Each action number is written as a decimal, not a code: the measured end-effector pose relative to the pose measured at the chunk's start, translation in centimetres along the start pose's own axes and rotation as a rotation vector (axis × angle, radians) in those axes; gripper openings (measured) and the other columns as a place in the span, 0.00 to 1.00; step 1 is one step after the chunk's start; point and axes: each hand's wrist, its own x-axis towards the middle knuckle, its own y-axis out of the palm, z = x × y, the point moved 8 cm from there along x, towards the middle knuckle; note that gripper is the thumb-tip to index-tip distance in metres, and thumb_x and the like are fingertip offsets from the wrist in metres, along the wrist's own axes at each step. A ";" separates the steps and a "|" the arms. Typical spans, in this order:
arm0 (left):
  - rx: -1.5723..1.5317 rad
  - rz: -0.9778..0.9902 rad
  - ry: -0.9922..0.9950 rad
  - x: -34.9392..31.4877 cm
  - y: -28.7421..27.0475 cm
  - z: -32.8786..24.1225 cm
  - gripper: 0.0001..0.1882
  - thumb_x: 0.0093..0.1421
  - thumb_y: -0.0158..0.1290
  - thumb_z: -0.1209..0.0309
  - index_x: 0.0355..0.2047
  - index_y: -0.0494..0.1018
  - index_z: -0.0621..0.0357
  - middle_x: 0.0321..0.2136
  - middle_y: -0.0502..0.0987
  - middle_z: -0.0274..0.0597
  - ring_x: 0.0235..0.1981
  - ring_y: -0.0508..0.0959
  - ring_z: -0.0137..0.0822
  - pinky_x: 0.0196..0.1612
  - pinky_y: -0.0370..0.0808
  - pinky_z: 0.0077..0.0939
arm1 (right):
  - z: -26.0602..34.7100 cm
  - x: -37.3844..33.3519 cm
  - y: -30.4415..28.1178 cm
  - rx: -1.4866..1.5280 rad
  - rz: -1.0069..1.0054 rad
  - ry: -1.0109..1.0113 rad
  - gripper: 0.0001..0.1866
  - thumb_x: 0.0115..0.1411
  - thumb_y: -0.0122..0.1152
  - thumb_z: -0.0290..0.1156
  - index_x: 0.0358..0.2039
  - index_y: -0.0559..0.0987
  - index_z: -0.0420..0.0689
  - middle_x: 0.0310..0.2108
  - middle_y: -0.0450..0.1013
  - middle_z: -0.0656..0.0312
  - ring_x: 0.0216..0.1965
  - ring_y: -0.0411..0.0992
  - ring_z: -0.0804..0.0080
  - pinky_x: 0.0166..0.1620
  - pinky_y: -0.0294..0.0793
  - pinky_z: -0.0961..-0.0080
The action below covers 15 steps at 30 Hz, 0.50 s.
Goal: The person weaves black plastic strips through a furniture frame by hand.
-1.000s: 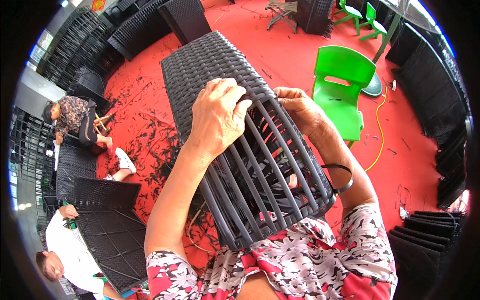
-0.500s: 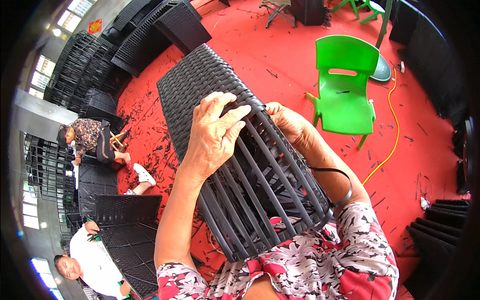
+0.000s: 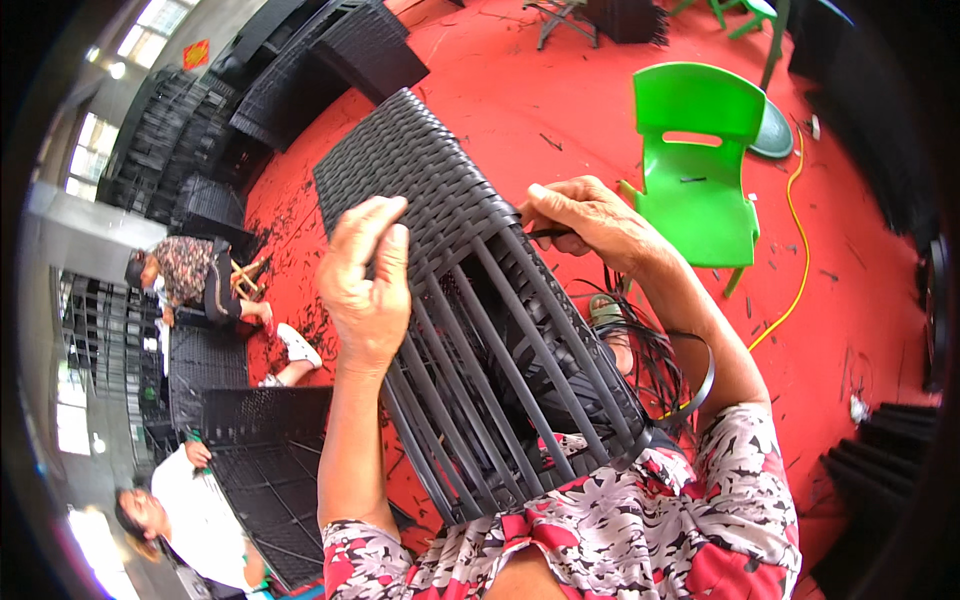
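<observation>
A half-woven black wicker frame point(image 3: 400, 150) leans on my lap, tightly woven at its far end and with bare ribs toward me. Beside the left edge of the woven part is my left hand point(image 3: 365, 285), its fingers bent and a gap showing between thumb and forefinger. I see nothing in it. At the right edge of the weave my right hand point(image 3: 590, 225) is closed on a flat black weaving strip point(image 3: 545, 233). A black strip loops past my right forearm, and several loose strips point(image 3: 660, 340) hang below it.
A green plastic chair point(image 3: 697, 165) stands ahead on the right, with a yellow cable point(image 3: 800, 235) beyond it. Black scraps litter the red floor point(image 3: 500, 90). Two people sit at the left, near black woven panels point(image 3: 265, 415). Dark stacked pieces point(image 3: 880, 450) lie at the lower right.
My left hand has come off the ribs and moved left to the frame's edge. My right hand has moved slightly out to the right, showing the strip in it. Loose strips now show beside the frame.
</observation>
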 end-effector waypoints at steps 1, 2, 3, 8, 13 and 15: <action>-0.083 -0.072 -0.122 -0.4 -1.0 1.6 0.08 0.61 0.52 0.76 0.40 0.76 0.65 0.37 0.78 0.42 0.40 0.77 0.33 0.48 0.71 0.24 | 0.4 -0.3 -0.2 -0.057 -0.070 -0.003 0.25 0.61 0.54 0.52 0.35 0.80 0.38 0.26 0.74 0.66 0.24 0.64 0.84 0.26 0.63 0.83; -0.166 -0.147 -0.243 -1.2 -2.0 3.1 0.08 0.61 0.51 0.76 0.40 0.76 0.65 0.36 0.79 0.41 0.39 0.77 0.31 0.47 0.71 0.22 | 0.6 -0.1 -0.3 -0.136 -0.089 -0.016 0.26 0.61 0.54 0.52 0.33 0.80 0.37 0.25 0.74 0.66 0.23 0.64 0.84 0.26 0.63 0.82; -0.291 -0.227 -0.360 -1.9 -3.2 4.0 0.09 0.62 0.51 0.75 0.41 0.76 0.65 0.34 0.79 0.40 0.37 0.78 0.29 0.45 0.72 0.20 | 0.9 -0.1 -0.5 -0.215 -0.103 -0.031 0.27 0.61 0.53 0.53 0.32 0.80 0.37 0.23 0.74 0.66 0.23 0.64 0.84 0.25 0.63 0.81; -0.359 -0.515 -0.595 -9.7 -6.9 9.3 0.08 0.63 0.49 0.75 0.39 0.75 0.67 0.29 0.78 0.40 0.31 0.78 0.30 0.39 0.76 0.23 | 3.5 0.0 0.1 -0.788 -0.278 -0.092 0.31 0.60 0.52 0.50 0.15 0.67 0.32 0.10 0.52 0.65 0.16 0.53 0.81 0.19 0.51 0.70; -0.428 -0.621 -0.728 -16.9 -6.5 10.4 0.08 0.63 0.48 0.76 0.37 0.75 0.67 0.28 0.78 0.41 0.29 0.78 0.30 0.35 0.76 0.23 | 4.2 0.0 1.8 -0.868 -0.302 -0.105 0.27 0.61 0.50 0.46 0.16 0.70 0.34 0.12 0.58 0.68 0.17 0.55 0.84 0.21 0.52 0.75; -0.568 -0.621 -0.766 -18.1 -4.3 9.8 0.07 0.63 0.49 0.76 0.37 0.75 0.66 0.28 0.78 0.40 0.29 0.78 0.30 0.35 0.75 0.23 | 4.0 -0.3 0.2 -0.836 -0.321 -0.078 0.25 0.62 0.50 0.45 0.19 0.74 0.36 0.15 0.64 0.71 0.19 0.58 0.85 0.23 0.56 0.78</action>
